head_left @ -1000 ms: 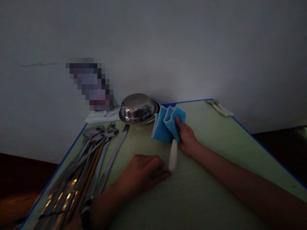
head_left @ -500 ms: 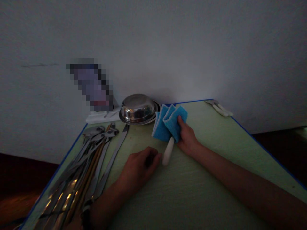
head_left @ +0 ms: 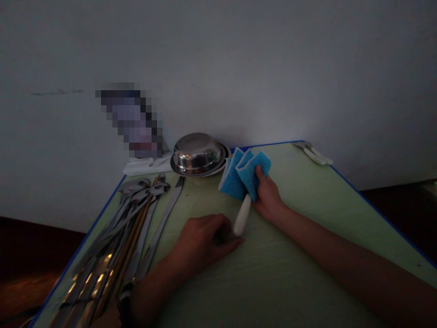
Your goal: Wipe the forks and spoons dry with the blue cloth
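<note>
My right hand [head_left: 270, 193] is closed on a folded blue cloth [head_left: 254, 168] with pale edges. From under the cloth a white handle [head_left: 241, 218] points down towards me; whatever it belongs to is hidden in the folds. My left hand [head_left: 205, 239] is at the lower end of this handle, thumb and index finger apart around its tip. I cannot tell whether they touch it. A dark band circles my left wrist.
Metal utensils and wooden chopsticks [head_left: 138, 218] lie along the left side, with a table knife [head_left: 165, 218] beside them. Upturned steel bowls [head_left: 198, 152] stand at the back by the wall. White-handled utensils [head_left: 314, 155] lie at the back right. A blurred-out upright object [head_left: 131, 120] stands back left.
My left hand has moved slightly right, bringing its thumb under the handle's end. My right hand and the cloth have shifted a little to the right.
</note>
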